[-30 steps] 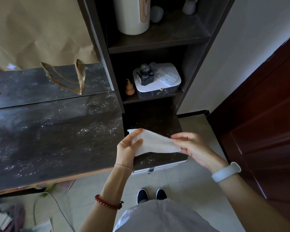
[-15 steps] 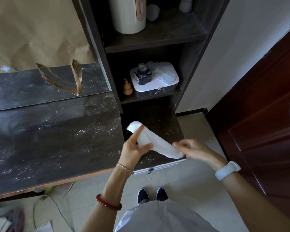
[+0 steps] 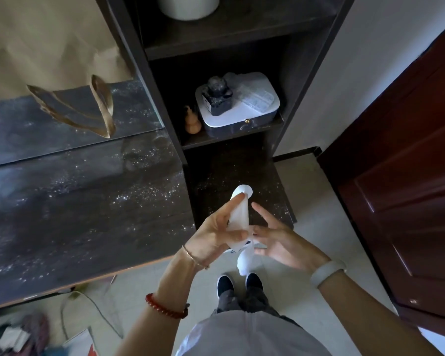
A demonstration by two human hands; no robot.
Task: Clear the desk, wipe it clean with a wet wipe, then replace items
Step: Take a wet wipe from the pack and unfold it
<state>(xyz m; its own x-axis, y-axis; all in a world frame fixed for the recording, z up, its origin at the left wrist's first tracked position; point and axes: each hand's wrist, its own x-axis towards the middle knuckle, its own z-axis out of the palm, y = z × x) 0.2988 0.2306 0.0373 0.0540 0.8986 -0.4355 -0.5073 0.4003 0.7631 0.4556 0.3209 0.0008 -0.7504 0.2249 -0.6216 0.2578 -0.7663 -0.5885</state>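
Holding the wet wipe upright in my left hand, thumb and fingers pinching it, I see its long axis run near to far, the tail hanging toward my shoes. My right hand sits just right of it, fingers spread and loose, touching the lower part at most. White, crumpled, half folded. The desk lies left of both hands, dusty and speckled, so my left hand is nearer. On the far shelf, 1 white box.
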